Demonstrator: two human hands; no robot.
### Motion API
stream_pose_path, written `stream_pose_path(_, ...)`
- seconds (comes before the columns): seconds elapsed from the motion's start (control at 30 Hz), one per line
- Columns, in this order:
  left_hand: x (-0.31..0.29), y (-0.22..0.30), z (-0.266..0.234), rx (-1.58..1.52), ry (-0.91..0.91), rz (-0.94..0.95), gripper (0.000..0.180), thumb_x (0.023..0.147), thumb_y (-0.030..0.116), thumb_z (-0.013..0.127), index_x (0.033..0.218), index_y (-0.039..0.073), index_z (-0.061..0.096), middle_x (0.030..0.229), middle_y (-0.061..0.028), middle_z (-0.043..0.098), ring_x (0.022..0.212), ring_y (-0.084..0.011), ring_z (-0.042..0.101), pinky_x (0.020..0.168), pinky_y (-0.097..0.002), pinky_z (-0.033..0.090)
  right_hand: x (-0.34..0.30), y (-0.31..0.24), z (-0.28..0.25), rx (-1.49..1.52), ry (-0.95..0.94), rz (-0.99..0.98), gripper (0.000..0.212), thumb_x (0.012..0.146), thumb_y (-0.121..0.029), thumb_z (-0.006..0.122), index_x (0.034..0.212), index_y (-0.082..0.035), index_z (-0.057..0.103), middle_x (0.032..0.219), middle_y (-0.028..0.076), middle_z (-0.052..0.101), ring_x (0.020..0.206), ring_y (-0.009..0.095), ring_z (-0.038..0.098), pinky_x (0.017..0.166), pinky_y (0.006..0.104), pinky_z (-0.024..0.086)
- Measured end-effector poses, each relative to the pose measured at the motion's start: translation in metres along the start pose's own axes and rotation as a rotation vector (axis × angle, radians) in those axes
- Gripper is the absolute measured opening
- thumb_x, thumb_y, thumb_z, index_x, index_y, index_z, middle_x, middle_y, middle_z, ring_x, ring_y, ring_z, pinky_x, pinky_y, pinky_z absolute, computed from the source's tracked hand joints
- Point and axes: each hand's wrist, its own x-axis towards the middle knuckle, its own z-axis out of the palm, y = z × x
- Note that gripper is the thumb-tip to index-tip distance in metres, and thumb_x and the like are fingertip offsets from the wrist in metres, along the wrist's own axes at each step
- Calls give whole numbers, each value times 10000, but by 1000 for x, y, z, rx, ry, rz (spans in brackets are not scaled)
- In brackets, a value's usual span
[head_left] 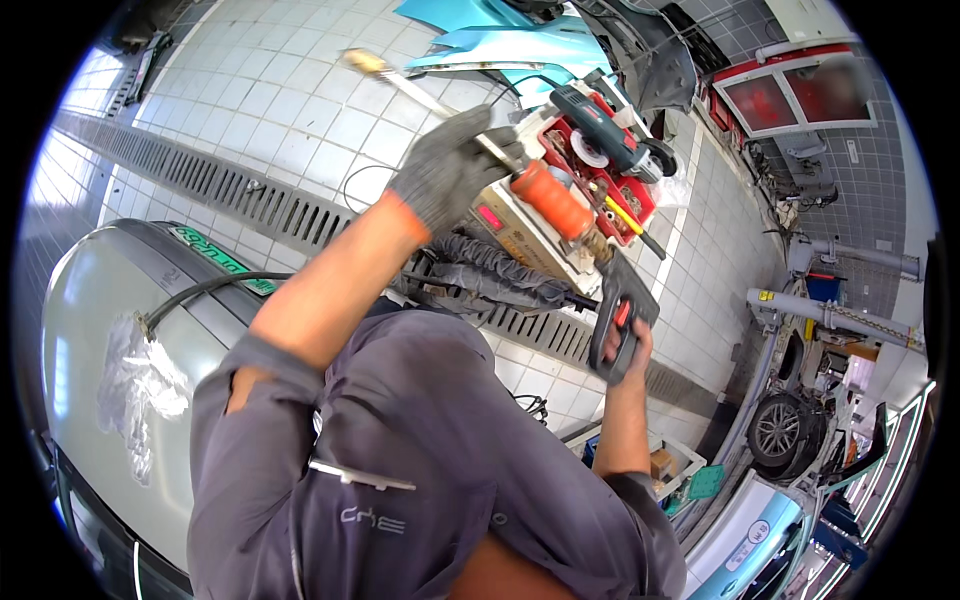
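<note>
Now your bare right hand (638,356) is wrapping the black handle of the orange-bodied rod tool (552,202); your gloved left hand (448,165) is meeting its rod, closed or loose I can't tell. It's slanting across the red tray's (647,207) near edge, grinder (603,125) lying beyond. You're seemingly positioning; that's calling for steady two-handed support.

A tool (553,203) spans the hands (445,165), a grinder (600,125) on the tray (643,203) beyond, a car (85,300) at left.
</note>
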Motion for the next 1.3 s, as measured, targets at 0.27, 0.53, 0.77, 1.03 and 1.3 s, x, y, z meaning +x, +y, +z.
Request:
stream_pose_path(0.27,128,-129,-40,220,448,-395,338,969,397,632,1080,81,588,923,-98,593,820,-242,596,671,-357,494,50,7,-107,77,91,36,270,891,-294,629,1043,-71,641,626,79,549,461,180,512,431,266,484)
stream_pose_path(0.53,17,-83,-106,352,452,-250,276,969,277,655,1107,41,620,970,-69,669,888,-192,663,799,-299,561,71,3,-131,147,177,100,405,965,-392,606,1190,-55,617,685,95,578,503,195,530,455,268,490)
stream_pose_path(0.77,-209,-37,-245,651,768,86,270,963,247,688,1138,45,651,1070,-66,693,981,-192,663,908,-322,531,37,30,-117,320,326,-67,399,960,-424,629,1147,-74,658,907,52,662,802,202,608,711,350,515)
stream_pose_path(1.03,-518,20,-247,1761,1794,115,473,950,221,659,1366,14,571,1473,-207,526,1396,-355,468,1182,-448,347,92,116,-56,-930,98,271,235,957,-287,582,959,-62,647,737,83,663,631,203,631,565,308,465)
stream_pose_path(1.3,-661,78,-279,1831,2229,-221,556,1009,329,529,1476,34,464,1587,-180,392,1504,-346,303,1244,-542,167,109,347,270,-1977,-1240,-172,796,990,-442,615,1539,64,337,1629,269,285,1547,374,222,1253,425,219)
